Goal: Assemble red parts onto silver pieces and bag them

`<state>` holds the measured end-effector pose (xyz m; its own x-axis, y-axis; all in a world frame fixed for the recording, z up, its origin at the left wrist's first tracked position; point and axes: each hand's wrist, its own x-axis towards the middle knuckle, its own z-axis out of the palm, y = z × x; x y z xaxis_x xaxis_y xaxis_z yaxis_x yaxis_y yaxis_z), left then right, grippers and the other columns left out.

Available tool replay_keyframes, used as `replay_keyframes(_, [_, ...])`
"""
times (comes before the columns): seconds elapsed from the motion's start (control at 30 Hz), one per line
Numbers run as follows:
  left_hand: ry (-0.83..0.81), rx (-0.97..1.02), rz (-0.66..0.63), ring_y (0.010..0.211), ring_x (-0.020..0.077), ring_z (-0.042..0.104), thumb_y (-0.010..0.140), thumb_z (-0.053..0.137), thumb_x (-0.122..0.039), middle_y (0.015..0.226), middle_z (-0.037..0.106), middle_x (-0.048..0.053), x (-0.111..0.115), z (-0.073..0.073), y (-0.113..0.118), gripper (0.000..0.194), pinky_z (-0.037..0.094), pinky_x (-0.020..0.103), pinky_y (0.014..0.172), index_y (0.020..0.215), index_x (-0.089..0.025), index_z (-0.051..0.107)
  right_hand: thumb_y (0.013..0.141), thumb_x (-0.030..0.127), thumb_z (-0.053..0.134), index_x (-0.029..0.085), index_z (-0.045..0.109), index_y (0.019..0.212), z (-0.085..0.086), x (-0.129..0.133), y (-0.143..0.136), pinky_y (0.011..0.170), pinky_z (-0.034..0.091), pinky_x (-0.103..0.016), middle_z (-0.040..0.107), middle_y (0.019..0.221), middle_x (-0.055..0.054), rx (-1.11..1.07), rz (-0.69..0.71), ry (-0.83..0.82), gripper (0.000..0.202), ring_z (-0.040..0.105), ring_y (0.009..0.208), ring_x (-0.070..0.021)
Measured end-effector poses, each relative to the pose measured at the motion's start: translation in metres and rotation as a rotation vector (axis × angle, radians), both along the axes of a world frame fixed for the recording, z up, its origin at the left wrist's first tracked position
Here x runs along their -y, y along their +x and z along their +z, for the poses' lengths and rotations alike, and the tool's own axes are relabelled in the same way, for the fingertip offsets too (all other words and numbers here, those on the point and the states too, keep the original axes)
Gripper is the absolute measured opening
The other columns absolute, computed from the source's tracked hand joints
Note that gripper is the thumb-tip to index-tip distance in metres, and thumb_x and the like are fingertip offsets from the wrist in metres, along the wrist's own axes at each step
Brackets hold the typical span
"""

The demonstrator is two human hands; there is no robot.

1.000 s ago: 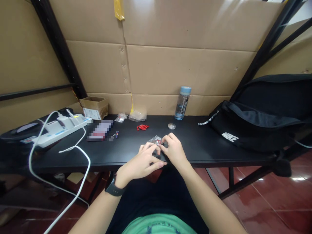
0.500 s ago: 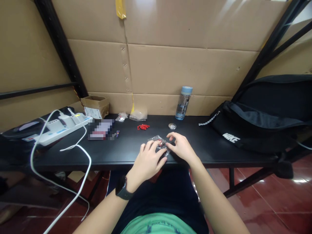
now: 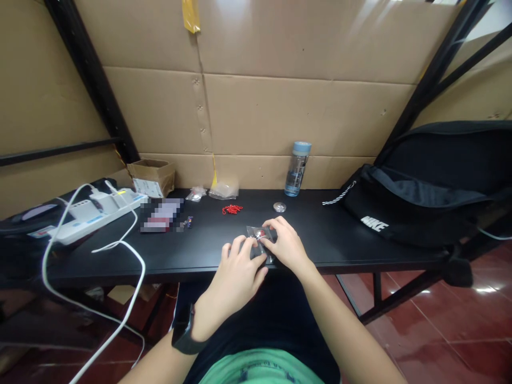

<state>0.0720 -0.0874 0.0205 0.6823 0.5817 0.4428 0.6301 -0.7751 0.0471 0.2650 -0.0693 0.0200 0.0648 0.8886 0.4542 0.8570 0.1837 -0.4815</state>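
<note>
between the left hand (image 3: 236,269) and right hand (image 3: 287,242), a clear packet (image 3: 260,233) with something red inside sits over the tabletop (image 3: 340,234). the left is spread, fingertips touching it; the right's thumb and forefinger curl at it, whether pinching i can't tell. red loops (image 3: 232,209) lie just beyond the hands.

The brand name "NIKE" is printed in white capitals (image 3: 375,224) low on the front of the black bag (image 3: 404,213) at the right. Dark lettering is carried across the green shirt (image 3: 264,368) at the near edge, but its words cannot be made out. Dark markings on the clear bottle (image 3: 296,173) at the far side and the print on the white label (image 3: 148,188) of the cardboard box (image 3: 154,168), far left, are too small to be read.
</note>
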Motion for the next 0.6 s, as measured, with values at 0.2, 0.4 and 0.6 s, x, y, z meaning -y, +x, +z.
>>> replay_keyframes(0.2, [-0.060,0.023,-0.095,0.126,0.0345,0.040,0.095,0.060,-0.034,0.130,0.055,0.010,-0.006,0.008,-0.011,0.028,0.039,0.053,0.097,0.122,-0.032,0.067,0.084,0.025,0.071,0.029,0.064,0.109,0.005,0.005,0.000,0.072,0.044,-0.028,0.061,0.108,-0.002,0.005,0.003,-0.010,0.026,0.061,0.095,-0.0188])
replay_keyframes(0.4, [-0.138,0.189,-0.087,0.127,0.0313,0.044,0.083,0.068,-0.028,0.135,0.055,0.010,-0.028,0.017,-0.024,0.049,0.039,0.047,0.102,0.130,-0.026,0.053,0.096,0.031,0.058,0.026,0.068,0.113,0.041,0.026,0.029,0.080,0.049,-0.031,0.066,0.107,-0.005,-0.007,0.344,-0.078,0.020,0.061,0.085,-0.0180])
replay_keyframes(0.6, [-0.082,0.208,-0.075,0.121,0.0254,0.051,0.092,0.061,-0.021,0.127,0.064,0.004,-0.047,0.003,-0.015,0.024,0.037,0.042,0.097,0.113,-0.030,0.067,0.082,0.017,0.072,0.024,0.070,0.105,0.039,0.022,0.055,0.077,0.050,-0.029,0.067,0.101,-0.002,0.081,0.376,-0.135,0.024,0.060,0.078,-0.0159])
